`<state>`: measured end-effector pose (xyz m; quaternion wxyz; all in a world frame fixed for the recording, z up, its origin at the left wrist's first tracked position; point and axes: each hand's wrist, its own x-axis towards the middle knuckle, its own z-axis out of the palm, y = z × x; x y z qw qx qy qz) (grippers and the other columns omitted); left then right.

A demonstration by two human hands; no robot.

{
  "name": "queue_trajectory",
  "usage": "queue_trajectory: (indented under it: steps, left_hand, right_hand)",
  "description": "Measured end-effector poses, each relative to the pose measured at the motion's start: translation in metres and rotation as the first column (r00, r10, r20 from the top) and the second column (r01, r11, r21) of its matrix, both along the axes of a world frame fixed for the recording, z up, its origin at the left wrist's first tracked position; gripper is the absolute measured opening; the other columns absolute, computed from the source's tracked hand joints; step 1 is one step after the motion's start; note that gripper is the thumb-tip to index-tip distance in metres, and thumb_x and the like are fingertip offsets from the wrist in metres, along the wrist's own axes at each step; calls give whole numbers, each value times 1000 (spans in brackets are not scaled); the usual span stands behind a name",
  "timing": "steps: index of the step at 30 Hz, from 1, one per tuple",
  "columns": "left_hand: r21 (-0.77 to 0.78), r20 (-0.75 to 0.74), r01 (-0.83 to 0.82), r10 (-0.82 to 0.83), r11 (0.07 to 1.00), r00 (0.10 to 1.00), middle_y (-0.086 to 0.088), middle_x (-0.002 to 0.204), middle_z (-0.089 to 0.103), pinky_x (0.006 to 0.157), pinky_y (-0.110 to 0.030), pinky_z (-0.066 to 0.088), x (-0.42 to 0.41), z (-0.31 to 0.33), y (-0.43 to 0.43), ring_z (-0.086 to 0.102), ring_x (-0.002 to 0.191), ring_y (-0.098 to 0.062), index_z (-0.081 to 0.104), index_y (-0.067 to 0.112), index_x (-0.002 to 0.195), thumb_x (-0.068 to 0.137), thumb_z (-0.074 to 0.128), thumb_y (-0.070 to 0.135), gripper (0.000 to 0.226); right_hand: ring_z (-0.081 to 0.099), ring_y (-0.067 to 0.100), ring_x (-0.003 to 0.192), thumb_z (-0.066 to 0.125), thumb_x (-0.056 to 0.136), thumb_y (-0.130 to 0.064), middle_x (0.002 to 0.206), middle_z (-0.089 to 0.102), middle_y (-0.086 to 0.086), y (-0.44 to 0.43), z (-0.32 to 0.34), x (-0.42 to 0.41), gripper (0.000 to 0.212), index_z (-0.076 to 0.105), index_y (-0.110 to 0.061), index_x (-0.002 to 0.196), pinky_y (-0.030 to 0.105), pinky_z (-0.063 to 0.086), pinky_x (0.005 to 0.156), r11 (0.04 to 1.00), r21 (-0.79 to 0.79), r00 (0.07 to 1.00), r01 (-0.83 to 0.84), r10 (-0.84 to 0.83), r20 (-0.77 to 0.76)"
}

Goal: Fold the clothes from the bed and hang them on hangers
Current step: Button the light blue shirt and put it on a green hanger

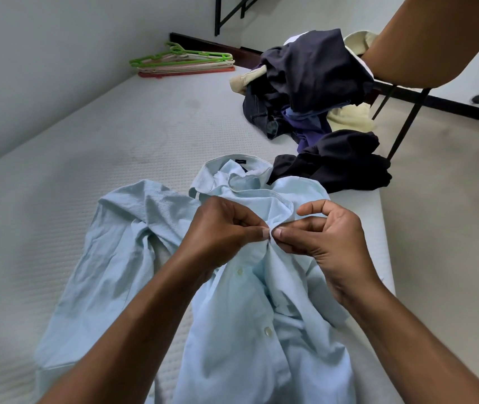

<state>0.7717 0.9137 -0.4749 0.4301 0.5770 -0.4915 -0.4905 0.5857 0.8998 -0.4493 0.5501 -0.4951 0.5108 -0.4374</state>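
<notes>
Pale-blue shirt [247,345]: your left hand [217,231] and right hand [328,243] both pinch its front edges; bunched cloth could tug them loose.

Shirt [247,339]: thin pale-blue woven cloth, matt, creased; left sleeve looks puckered, seersucker-ish. Buttons [267,331]: small, pearly, slight gloss, prob plastic. Mattress [86,158]: white quilted fabric w/ fine dimple pattern, matt, faint stains. Hangers [183,61] far left: smooth plastic, slight sheen, green/pink/white. Dark garments [316,68] far right: soft matt cloth, crumpled. Jeans-like piece [257,109] is coarser, denim look. Cream cloth [348,118] thicker, fuzzy-ish. Black frame [404,129] far right: matt, prob metal. Wall [43,68]: smooth, matt.
</notes>
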Motion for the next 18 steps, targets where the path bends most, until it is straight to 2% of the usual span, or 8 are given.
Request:
queue_trajectory:
  steps: [2, 4, 6, 8, 10, 12, 15, 18]
  left_hand:
    - [34, -75, 33, -31, 999, 997, -18, 87, 78, 71, -40, 59, -5, -1, 1, 73, 80, -29, 83, 8, 92, 90, 78, 11, 7]
    - [75, -203, 76, -60, 994, 977, -20, 91, 78, 67, -28, 59, -9, -1, 3, 73, 80, -26, 80, -2, 99, 93, 76, 14, 17]
    - [79, -293, 13, 11, 997, 956, -17, 84, 75, 65, -27, 57, -11, -4, 4, 70, 74, -25, 76, -10, 98, 91, 76, 13, 24]
    - [55, -328, -84, 97, 995, 940, -20, 78, 72, 65, -30, 55, -15, -7, 3, 66, 71, -24, 74, -11, 93, 92, 75, 11, 23]
    - [-25, -296, -150, 136, 988, 945, -31, 81, 71, 69, -38, 50, -21, -9, 2, 61, 72, -27, 76, -5, 87, 94, 75, 13, 19]
    - [-111, -233, -175, 145, 978, 962, -30, 75, 66, 65, -39, 41, -26, -12, 1, 51, 68, -25, 74, 1, 82, 96, 73, 18, 22]
    - [-152, -143, -168, 147, 974, 979, -17, 68, 59, 61, -35, 36, -32, -15, 1, 44, 64, -20, 73, 5, 80, 99, 70, 19, 23]
    - [-100, -178, -169, 149, 981, 973, -16, 72, 68, 62, -34, 45, -30, -13, 0, 56, 67, -21, 74, 6, 82, 99, 70, 22, 24]
  right_hand:
    - [77, 18, 72, 93, 71, -1, 75, 78, 5, -1, -3, 0, 41, 63, -12, 98, 34, 62, 72, 976, -217, 964, -18, -41, -263]
    - [74, 5, 70, 92, 76, -11, 72, 75, -6, 1, -5, 1, 35, 63, -16, 96, 22, 59, 68, 871, -471, 854, -135, -139, -502]
    - [71, 3, 72, 88, 82, -12, 76, 72, -10, 6, -7, 5, 31, 62, -17, 98, 20, 57, 67, 757, -606, 804, -244, -192, -563]
    - [71, 3, 75, 86, 84, -9, 79, 72, -10, 10, -8, 7, 29, 62, -16, 99, 18, 57, 68, 741, -630, 817, -234, -201, -540]
    - [74, 7, 76, 86, 82, -5, 78, 76, -4, 9, -3, 7, 31, 62, -14, 99, 20, 59, 72, 854, -515, 901, -74, -165, -402]
    - [77, 16, 75, 84, 81, 4, 82, 79, 7, 5, 5, 7, 38, 61, -11, 105, 29, 62, 73, 977, -195, 992, 81, -98, -77]
    - [71, 19, 67, 79, 79, 9, 84, 77, 14, -3, 8, 3, 47, 54, -8, 115, 30, 64, 68, 951, 308, 935, 9, -118, 335]
    - [65, 16, 64, 85, 81, -6, 76, 71, 6, -5, -1, 2, 42, 60, -8, 114, 28, 60, 59, 941, 338, 964, -7, -84, 253]
